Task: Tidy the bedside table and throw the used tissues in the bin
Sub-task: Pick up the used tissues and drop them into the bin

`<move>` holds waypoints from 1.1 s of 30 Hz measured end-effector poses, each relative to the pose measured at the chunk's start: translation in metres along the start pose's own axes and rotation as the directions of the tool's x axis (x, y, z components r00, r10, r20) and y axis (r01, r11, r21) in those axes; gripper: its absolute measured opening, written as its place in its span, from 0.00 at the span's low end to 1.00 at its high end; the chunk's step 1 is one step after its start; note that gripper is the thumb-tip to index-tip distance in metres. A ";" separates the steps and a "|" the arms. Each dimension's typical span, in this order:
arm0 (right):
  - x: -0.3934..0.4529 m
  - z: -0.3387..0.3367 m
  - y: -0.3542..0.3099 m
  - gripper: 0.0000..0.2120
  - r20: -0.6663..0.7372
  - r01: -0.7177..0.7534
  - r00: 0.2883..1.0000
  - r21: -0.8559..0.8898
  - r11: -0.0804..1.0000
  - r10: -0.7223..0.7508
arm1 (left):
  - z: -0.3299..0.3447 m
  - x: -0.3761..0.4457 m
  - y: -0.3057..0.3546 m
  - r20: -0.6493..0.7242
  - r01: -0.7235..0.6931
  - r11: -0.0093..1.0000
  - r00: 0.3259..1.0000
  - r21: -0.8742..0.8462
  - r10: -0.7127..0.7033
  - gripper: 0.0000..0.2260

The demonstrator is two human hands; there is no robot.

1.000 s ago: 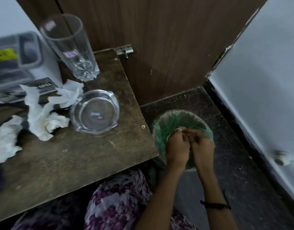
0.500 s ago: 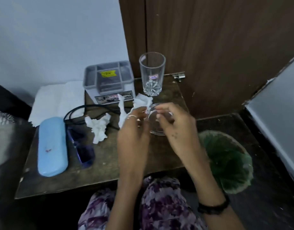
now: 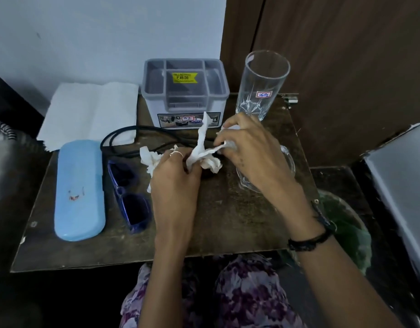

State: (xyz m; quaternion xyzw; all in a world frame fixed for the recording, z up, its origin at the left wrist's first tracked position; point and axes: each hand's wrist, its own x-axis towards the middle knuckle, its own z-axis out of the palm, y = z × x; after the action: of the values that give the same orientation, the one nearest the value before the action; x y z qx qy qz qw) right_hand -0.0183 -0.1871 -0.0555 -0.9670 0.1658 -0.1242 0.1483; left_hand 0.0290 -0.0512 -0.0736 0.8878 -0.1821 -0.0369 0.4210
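On the dark wooden bedside table (image 3: 228, 223) lie crumpled white used tissues. My left hand (image 3: 174, 178) is closed on one crumpled tissue (image 3: 149, 159) at the table's middle. My right hand (image 3: 249, 150) pinches a second, longer tissue (image 3: 202, 143) that rises in a strip between both hands. The bin (image 3: 348, 235), lined with a green bag, stands on the floor to the right of the table, partly hidden by my right forearm.
A tall empty glass (image 3: 261, 84) and a grey organiser box (image 3: 185, 91) stand at the back. A glass ashtray (image 3: 287, 162) sits under my right hand. A blue glasses case (image 3: 80, 190), blue sunglasses (image 3: 130, 197), a black cable (image 3: 123, 136) and a folded white napkin (image 3: 90, 112) lie at the left.
Both hands left the bin and came up over the table. They have closed on the tissues at the table's middle, and the view has swung left to show the whole table.
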 end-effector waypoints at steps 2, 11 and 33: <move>0.000 -0.003 -0.001 0.06 -0.058 -0.053 0.996 0.195 0.979 0.066 | -0.006 0.002 0.003 -0.038 0.006 0.999 0.999 -0.054 -0.008 0.09; -0.033 -0.039 -0.021 0.05 -0.112 -0.122 0.967 0.584 0.803 0.228 | -0.036 -0.006 0.032 -0.076 0.012 0.979 0.997 -0.205 -0.028 0.08; 0.031 -0.018 0.014 0.06 0.141 -0.314 0.931 -0.162 0.936 0.337 | 0.016 0.007 0.024 -0.081 -0.064 0.989 0.994 0.135 0.075 0.05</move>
State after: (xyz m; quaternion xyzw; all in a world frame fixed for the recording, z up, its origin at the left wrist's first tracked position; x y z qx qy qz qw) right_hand 0.0013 -0.2151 -0.0371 -0.9408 0.3192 -0.0051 0.1136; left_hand 0.0252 -0.0797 -0.0654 0.9077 -0.1966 0.0283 0.3696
